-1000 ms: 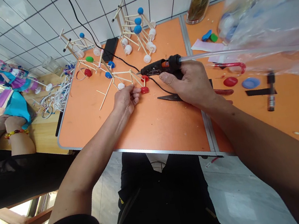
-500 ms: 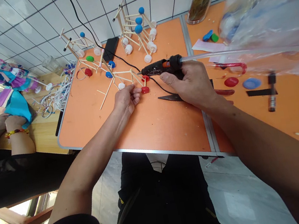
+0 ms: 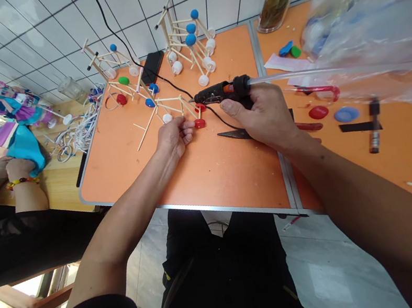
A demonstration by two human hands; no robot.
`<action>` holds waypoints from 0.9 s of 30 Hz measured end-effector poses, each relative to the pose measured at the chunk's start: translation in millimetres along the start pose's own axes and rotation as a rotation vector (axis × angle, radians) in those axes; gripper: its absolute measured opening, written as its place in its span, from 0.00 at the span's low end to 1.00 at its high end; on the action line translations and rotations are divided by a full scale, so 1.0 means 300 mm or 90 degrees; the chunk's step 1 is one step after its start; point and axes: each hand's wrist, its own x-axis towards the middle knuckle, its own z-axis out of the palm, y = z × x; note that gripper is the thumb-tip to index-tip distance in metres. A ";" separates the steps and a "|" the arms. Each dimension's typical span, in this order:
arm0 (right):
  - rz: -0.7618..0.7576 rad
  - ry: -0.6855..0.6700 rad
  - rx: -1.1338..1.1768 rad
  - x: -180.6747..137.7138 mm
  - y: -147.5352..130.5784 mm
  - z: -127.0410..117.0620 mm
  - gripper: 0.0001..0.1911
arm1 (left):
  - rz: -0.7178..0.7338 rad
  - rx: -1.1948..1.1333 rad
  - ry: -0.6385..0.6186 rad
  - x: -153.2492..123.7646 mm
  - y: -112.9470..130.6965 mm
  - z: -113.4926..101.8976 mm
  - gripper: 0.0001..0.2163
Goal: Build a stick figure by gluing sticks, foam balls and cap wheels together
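A glue gun [image 3: 221, 91] with a long clear glue stick [image 3: 291, 76] in its back end is in my right hand [image 3: 262, 112], fingers wrapped round the handle. Its nozzle points left, at the thin sticks of a small model bicycle [image 3: 168, 99] with red, white and blue bottle-cap wheels. My left hand [image 3: 175, 137] is closed at the model's near side, fingertips pinching by the white cap [image 3: 167, 119] and a stick; the exact grip is hidden. One red cap [image 3: 199, 123] lies just right of those fingertips.
Similar stick models [image 3: 190, 45] stand along the tiled wall by a black phone [image 3: 153, 67]. Pliers [image 3: 234, 135] lie under my right hand. Rightward are loose caps [image 3: 346, 114], a marker [image 3: 375, 132], a plastic bag [image 3: 375, 28] and a jar [image 3: 277, 3]. Another person's hands [image 3: 19, 168] rest at left.
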 end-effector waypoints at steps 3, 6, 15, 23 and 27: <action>0.002 0.000 -0.001 -0.001 -0.006 -0.003 0.23 | 0.001 -0.006 -0.006 -0.007 -0.003 -0.005 0.13; -0.005 -0.001 -0.001 -0.001 -0.012 -0.008 0.22 | -0.004 -0.007 -0.011 -0.019 -0.009 -0.018 0.12; 0.004 0.005 0.008 -0.001 0.010 -0.002 0.19 | 0.188 0.113 -0.076 -0.079 -0.084 -0.154 0.07; 0.034 0.002 0.004 -0.004 -0.007 -0.022 0.20 | 0.406 0.212 -0.075 -0.043 -0.178 -0.218 0.09; 0.036 -0.003 0.020 -0.006 0.001 -0.022 0.19 | 0.502 0.281 -0.098 -0.012 -0.196 -0.235 0.10</action>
